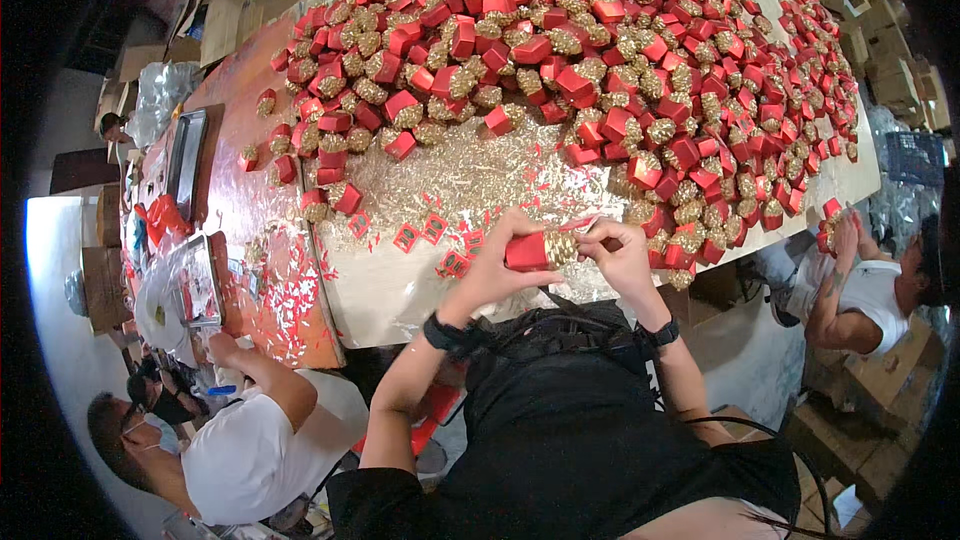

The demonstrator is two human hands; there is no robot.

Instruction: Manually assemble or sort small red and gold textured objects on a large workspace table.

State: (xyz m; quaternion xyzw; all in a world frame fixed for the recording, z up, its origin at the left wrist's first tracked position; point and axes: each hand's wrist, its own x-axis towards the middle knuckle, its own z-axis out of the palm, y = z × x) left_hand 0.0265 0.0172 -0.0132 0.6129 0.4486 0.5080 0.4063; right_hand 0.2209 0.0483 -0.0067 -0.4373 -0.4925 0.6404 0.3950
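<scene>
Just over the near edge of the table, my left hand [488, 268] is wrapped round a small red box-shaped pot with a gold, bumpy top [528, 251], lying on its side with the gold part toward the right. My right hand [622, 252] is closed at the gold end, its fingertips pinched together. A thin red-and-white bit shows by those fingertips; I cannot make out whether it is a separate piece. Left of my hands lie several small red square stickers with dark and gold marks [434, 229].
A big heap of similar red-and-gold pots [560, 40] covers the table's [375, 290] far and right parts. Gold flakes and red scraps [420, 175] litter the middle. Metal trays [186, 168] lie at left. One co-worker [250, 440] sits left, another [860, 300] right, holding a pot. Cardboard boxes [270, 5] stand behind.
</scene>
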